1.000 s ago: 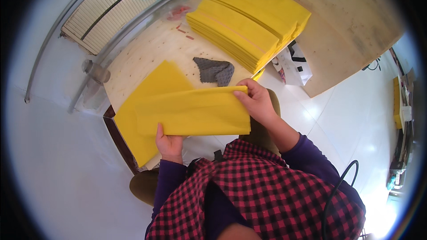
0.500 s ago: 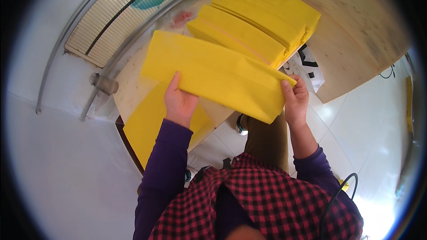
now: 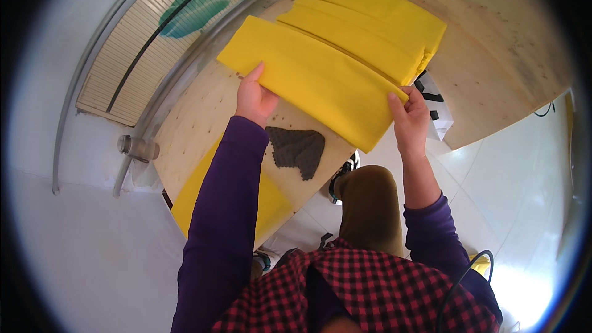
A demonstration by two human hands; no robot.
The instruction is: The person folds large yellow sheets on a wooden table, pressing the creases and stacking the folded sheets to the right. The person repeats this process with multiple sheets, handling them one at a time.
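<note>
Between my two hands is a long folded piece of yellow fabric (image 3: 314, 83), tilted down toward the right. My left hand (image 3: 254, 95) grips its near edge toward the left end, thumb on top and fingers underneath. At the right end, my right hand (image 3: 409, 122) pinches the corner between thumb and fingers. Just beyond it lie more folded yellow pieces (image 3: 364, 31) in stacks, partly covered by the held one. A dark grey cloth scrap (image 3: 297, 150) with a zigzag edge rests on the wooden table, below the held piece.
A flat yellow sheet (image 3: 271, 206) lies on the near left of the wooden table (image 3: 200, 108), partly behind my left arm. A pipe with a fitting (image 3: 139, 148) runs along the wall at left. Beyond the stacks is a wooden board (image 3: 493, 68). White floor tiles (image 3: 481, 166) show at right.
My hands have carried the folded yellow fabric farther away, up over the nearest stack. The grey cloth scrap, hidden before, now shows on the table.
</note>
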